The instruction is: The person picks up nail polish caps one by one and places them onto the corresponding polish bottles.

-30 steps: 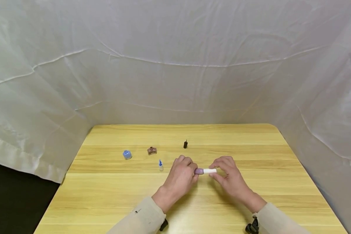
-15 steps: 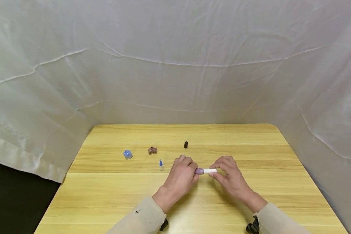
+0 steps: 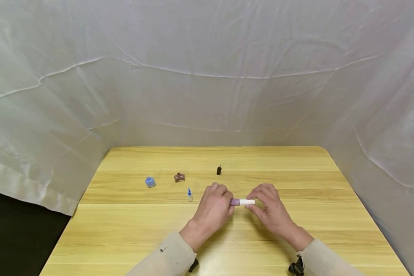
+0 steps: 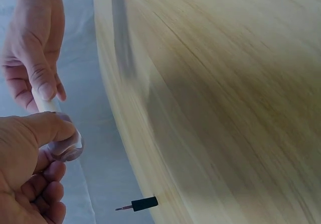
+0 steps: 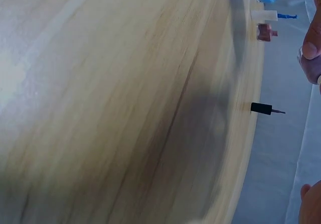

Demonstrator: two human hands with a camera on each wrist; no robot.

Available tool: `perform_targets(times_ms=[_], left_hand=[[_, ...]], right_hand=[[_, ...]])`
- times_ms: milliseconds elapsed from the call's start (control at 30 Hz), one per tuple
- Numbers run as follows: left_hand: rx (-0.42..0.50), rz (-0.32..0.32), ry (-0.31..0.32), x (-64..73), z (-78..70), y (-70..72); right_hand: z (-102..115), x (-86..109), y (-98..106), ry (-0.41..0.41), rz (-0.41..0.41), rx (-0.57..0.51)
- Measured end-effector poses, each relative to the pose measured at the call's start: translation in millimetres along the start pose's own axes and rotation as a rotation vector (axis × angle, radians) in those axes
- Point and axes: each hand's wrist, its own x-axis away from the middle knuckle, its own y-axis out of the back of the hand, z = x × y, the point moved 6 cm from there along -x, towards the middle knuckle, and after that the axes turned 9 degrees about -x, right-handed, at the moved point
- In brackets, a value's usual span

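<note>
And now the purple bottle (image 3: 234,202) lies level above the surface (image 3: 131,226), its long axis spanning both hands: left fingers (image 3: 222,188) grip its body, right fingers (image 3: 260,193) pinch its white cap (image 3: 246,202).

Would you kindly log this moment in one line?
left hand: grips purple bottle; right hand: pinches white cap; table: black brush cap, brown bottle, blue bottle

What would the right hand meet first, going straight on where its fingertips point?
Beyond the white cap it pinches, likely the purple bottle in the left hand, though depth is unclear.
</note>
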Motion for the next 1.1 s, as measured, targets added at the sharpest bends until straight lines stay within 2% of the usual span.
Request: perform_targets(times_ms=[133, 467, 700, 1100], left_hand=[[-0.046, -0.022, -0.021, 0.2, -0.8, 1.5], [-0.065, -0.035, -0.026, 1.1, -0.8, 2.8], [-0.03, -0.017, -0.016, 1.2, 0.4, 1.3], [-0.003, -0.026, -0.013, 0.5, -0.6, 1.8]], right_hand=[[0.5, -0.1, -0.4, 0.025, 0.002, 0.005], [-0.3, 0.1, -1.4, 0.047, 0.003, -0.003], [-1.4, 1.0, -1.5, 0.027, 0.007, 0.017], [-0.6, 0.1, 1.3, 0.029, -0.017, 0.018]])
